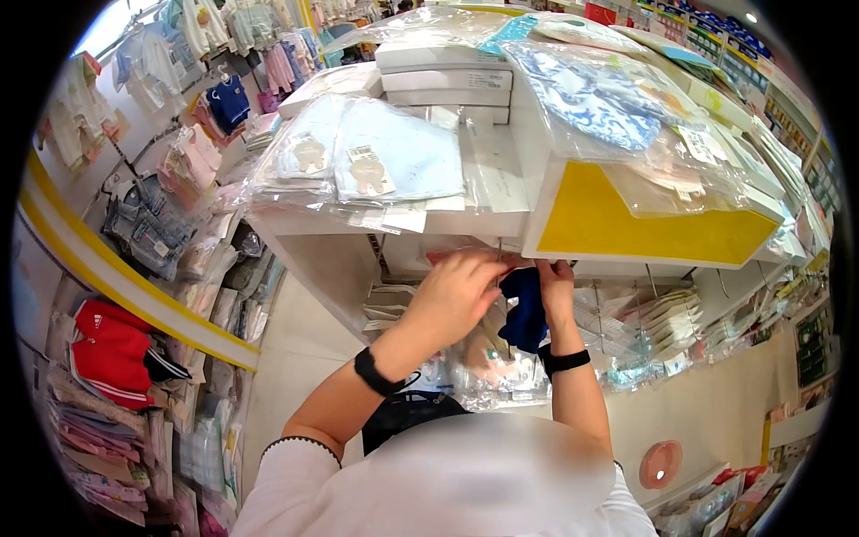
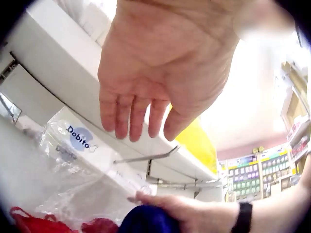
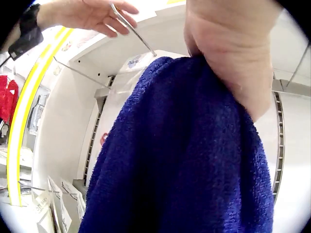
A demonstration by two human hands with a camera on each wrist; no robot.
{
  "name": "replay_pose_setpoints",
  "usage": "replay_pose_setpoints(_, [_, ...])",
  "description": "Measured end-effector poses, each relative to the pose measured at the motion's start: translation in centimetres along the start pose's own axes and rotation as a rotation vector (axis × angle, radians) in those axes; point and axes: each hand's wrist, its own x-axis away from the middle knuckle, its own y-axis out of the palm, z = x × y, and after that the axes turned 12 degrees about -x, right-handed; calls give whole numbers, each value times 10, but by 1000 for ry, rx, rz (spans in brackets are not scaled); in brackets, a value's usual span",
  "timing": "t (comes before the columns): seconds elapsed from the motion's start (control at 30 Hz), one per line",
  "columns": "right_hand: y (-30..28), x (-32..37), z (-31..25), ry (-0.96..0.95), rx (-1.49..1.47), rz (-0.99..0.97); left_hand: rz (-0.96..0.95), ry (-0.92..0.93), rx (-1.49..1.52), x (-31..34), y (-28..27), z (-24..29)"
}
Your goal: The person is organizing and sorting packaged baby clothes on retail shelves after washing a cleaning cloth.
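Note:
A dark blue terry-cloth item [image 3: 180, 150] hangs in soft folds below my right hand [image 3: 233, 53], which grips its top edge. Seen from the head, that cloth [image 1: 525, 313] is under the front edge of the shelf unit. My left hand [image 2: 160, 73] holds nothing; its fingers are extended, palm facing the wrist camera. Beside those fingers a metal display hook [image 2: 150, 158] sticks out. Behind the hook is a clear plastic package with a white "Dobito" card [image 2: 77, 138]. Something red [image 2: 39, 223] lies low in the left wrist view.
Above the hands, the white shelf top [image 1: 403, 224] bears bagged light-blue baby clothes [image 1: 403, 148] and white boxes [image 1: 447, 85]. A yellow panel [image 1: 644, 215] fronts the right side. Packaged goods [image 1: 667, 313] hang lower right. Clothes racks stand left, with a red garment [image 1: 112, 353].

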Motion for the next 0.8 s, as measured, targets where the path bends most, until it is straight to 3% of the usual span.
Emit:
replay_pose_setpoints(0.1, [-8, 10, 6, -23, 200, 47, 45, 62, 69, 3, -48, 9])
replay_pose_setpoints(0.2, [-39, 38, 26, 65, 111, 57, 338, 55, -212, -8, -97, -1])
replay_pose_setpoints(0.33, [-70, 86, -6, 462, -31, -121, 442, -276, -809, -27, -122, -28])
replay_pose_setpoints(0.4, [-90, 104, 0, 406, 171, -339, 476, -371, -952, -35, -120, -45])
replay_pose_setpoints(0.43, [-98, 111, 4, 398, 309, -430, 402, -427, -935, -42, -120, -48])
replay_pose_setpoints(0.47, [-104, 120, 12, 240, 564, -488, 325, -482, -916, -48, -121, -50])
replay_pose_setpoints(0.6, [-102, 156, 3, 55, 781, -417, 92, -587, -881, -63, -126, -51])
replay_pose_setpoints(0.8, [-104, 178, -18, 37, 738, -316, -17, -594, -946, -67, -123, -59])
